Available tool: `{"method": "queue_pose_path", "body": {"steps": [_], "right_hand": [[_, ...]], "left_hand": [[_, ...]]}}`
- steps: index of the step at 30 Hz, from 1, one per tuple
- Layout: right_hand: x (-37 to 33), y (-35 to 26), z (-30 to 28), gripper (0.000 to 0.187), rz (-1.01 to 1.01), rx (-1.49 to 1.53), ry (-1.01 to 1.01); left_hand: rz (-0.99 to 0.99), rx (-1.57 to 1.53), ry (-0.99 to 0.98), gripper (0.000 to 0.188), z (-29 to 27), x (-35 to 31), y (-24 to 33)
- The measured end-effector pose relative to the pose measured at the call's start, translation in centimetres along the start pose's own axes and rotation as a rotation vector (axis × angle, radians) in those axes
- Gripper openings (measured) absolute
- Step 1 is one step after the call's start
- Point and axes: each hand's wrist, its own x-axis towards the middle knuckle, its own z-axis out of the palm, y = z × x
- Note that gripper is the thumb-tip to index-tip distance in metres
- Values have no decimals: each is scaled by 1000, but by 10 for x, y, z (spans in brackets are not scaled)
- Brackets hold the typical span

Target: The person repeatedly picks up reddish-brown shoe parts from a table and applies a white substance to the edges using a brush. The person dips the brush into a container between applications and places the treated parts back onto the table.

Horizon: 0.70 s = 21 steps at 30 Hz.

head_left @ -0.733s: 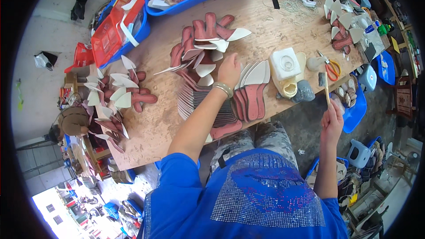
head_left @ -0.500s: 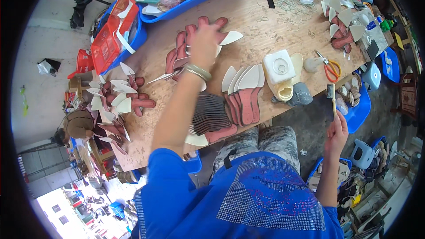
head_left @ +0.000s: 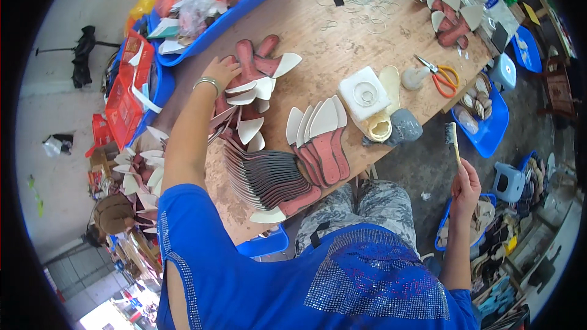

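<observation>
My left hand (head_left: 221, 74), a bangle at its wrist, is laid over a loose pile of red insoles (head_left: 246, 64) with white toe pieces. Its fingers look apart, and their tips touch the red heel ends. Away from the table's edge, my right hand (head_left: 466, 188) grips the pale handle of a small brush (head_left: 452, 140), dark bristles up. In front of me lies a fanned stack of insoles (head_left: 269, 174), dark edges showing. Beside it, several insoles (head_left: 327, 153) overlap, white toes pointing away from me.
Right of the insoles stand a white block (head_left: 361, 93), a cream-coated cup (head_left: 376, 127) and a grey lump (head_left: 405, 126). Orange-handled pliers (head_left: 441, 78) lie near the right edge. More insoles (head_left: 449, 24) are heaped at the far right. A blue bin (head_left: 226, 21) sits at the far left.
My left hand has moved left across the loose pile and now rests on its left side. The view has shifted with my head. My right hand still holds the brush.
</observation>
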Motion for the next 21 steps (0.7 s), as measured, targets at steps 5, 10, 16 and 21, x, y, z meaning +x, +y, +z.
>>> {"method": "queue_pose_path", "body": {"steps": [5, 10, 16, 21], "right_hand": [[-19, 8, 17, 26, 38, 24, -11], [-34, 7, 34, 24, 103, -160, -36], [-15, 25, 60, 16, -452, -761, -230], [15, 28, 90, 13, -644, -1141, -315]], "left_hand": [[44, 148, 35, 26, 1, -1, -5], [-106, -145, 62, 18, -35, -31, -30], [-704, -770, 692, 17, -34, -119, -63], [-748, -2000, 539, 29, -140, -168, 14]]}}
